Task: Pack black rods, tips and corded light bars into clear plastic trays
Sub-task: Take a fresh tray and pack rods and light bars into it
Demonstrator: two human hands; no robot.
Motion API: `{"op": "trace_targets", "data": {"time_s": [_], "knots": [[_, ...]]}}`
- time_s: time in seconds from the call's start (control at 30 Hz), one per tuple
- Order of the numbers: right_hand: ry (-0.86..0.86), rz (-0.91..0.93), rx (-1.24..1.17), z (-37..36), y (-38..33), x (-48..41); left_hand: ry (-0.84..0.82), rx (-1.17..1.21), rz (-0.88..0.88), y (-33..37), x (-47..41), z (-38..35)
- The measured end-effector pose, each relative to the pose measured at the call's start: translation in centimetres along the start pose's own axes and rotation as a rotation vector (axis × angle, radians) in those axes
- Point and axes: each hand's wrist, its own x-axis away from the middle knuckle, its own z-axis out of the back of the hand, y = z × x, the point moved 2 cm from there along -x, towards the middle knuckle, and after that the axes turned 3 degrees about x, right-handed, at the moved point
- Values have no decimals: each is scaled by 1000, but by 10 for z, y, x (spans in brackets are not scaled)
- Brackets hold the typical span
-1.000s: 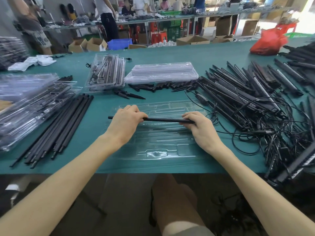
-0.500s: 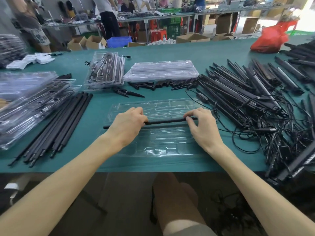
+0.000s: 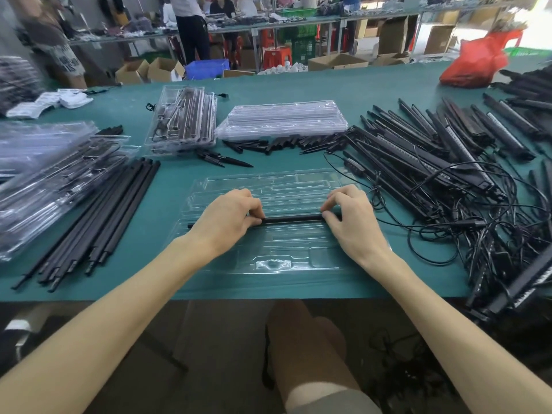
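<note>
A clear plastic tray [image 3: 286, 264] lies in front of me on the green table. A black rod [image 3: 292, 219] lies crosswise over the tray's middle. My left hand [image 3: 227, 222] grips the rod near its left end, fingers curled over it. My right hand [image 3: 349, 222] pinches its right end with thumb and fingertips. More black rods [image 3: 98, 216] lie in a bundle at the left. Black tips [image 3: 277, 144] are strewn behind the tray. Corded light bars [image 3: 442, 168] are heaped at the right.
A stack of empty clear trays [image 3: 280, 121] and a stack of filled trays [image 3: 182, 121] sit beyond the tips. More filled trays [image 3: 44, 180] pile up at the far left. A red bag [image 3: 475, 64] sits at the back right. People stand at benches behind.
Both hands brought the rod down from above the tray into its middle channel. The rod's left end now sticks out less past my left hand.
</note>
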Motion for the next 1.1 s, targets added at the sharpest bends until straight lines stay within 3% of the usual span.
{"op": "trace_targets", "data": {"time_s": [0.43,0.77,0.87,0.93,1.03,1.1], "knots": [[-8,-18,-3,2,-4,1,11,-115,-35,6,-1,6],[-73,74,210,7,-14,0,3,-307,-87,24,5,6],[-85,5,144,16,-14,-8,56,-428,-95,32,16,-5],[2,-34,112,26,-11,-17,96,-464,-95,37,28,-13],[96,-106,214,42,2,-29,199,-334,-70,36,35,-17],[31,-193,361,46,13,-33,235,-237,-35,34,34,-17]]}}
